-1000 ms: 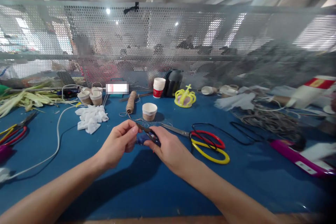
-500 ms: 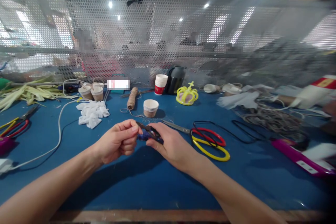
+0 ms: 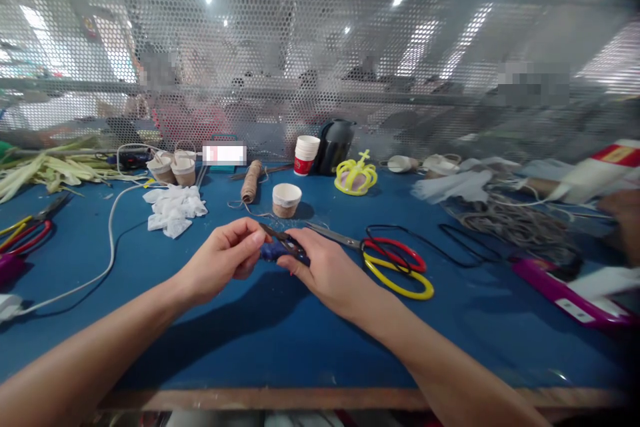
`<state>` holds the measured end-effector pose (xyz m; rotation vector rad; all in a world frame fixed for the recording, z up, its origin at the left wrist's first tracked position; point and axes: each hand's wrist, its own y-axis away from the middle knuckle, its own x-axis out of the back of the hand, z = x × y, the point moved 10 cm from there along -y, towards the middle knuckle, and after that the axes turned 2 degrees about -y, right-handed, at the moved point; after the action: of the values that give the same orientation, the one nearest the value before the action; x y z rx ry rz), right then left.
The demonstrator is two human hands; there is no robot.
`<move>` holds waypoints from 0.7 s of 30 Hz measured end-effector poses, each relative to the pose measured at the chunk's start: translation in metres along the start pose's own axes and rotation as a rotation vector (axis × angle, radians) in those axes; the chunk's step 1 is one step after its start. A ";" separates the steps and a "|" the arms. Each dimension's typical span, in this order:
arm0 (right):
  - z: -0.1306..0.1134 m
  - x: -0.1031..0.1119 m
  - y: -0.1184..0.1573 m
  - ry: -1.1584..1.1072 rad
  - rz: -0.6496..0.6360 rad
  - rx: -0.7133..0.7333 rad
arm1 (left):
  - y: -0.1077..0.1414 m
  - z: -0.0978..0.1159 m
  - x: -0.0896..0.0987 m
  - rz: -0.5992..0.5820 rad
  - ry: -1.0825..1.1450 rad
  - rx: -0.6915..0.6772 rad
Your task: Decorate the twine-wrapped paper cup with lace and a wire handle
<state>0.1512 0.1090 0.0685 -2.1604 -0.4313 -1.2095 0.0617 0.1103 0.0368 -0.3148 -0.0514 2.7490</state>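
Note:
My right hand (image 3: 325,263) is closed around a small dark blue and black object (image 3: 273,251); its exact kind is hard to make out. From its left end a dark narrow piece slants up toward my left hand (image 3: 235,253). The thumb and fingers of my left hand are pinched together at that end, and whatever lies between them is too small to name. Just beyond the hands stands a small paper cup (image 3: 287,201) with a brown wrapped lower part and a white rim. Scissors (image 3: 395,263) with red and yellow handles lie right beside my right hand.
A twine roll (image 3: 251,181), stacked paper cups (image 3: 306,155), a dark jug (image 3: 337,147) and a yellow crown (image 3: 356,177) stand behind. White fabric (image 3: 175,208), a white cable (image 3: 113,240) and more scissors (image 3: 35,227) lie left. A purple power strip (image 3: 565,293) sits right.
The view has tilted slightly downward, so things appear higher and the table's front edge shows more. Both hands stay together at the blue and black object, with the left fingers slightly shifted.

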 end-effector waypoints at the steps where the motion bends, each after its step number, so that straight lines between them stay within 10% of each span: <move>1: 0.001 0.001 -0.001 -0.020 0.007 -0.001 | 0.000 -0.001 -0.002 -0.035 0.023 0.024; 12: 0.003 0.002 -0.003 -0.181 -0.056 -0.056 | 0.004 -0.016 -0.012 -0.233 0.140 0.209; 21: 0.011 -0.003 -0.004 -0.157 -0.079 -0.113 | -0.002 -0.013 0.001 -0.117 0.011 0.136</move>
<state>0.1551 0.1190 0.0631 -2.3654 -0.5307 -1.1339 0.0639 0.1124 0.0243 -0.2798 0.1158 2.6185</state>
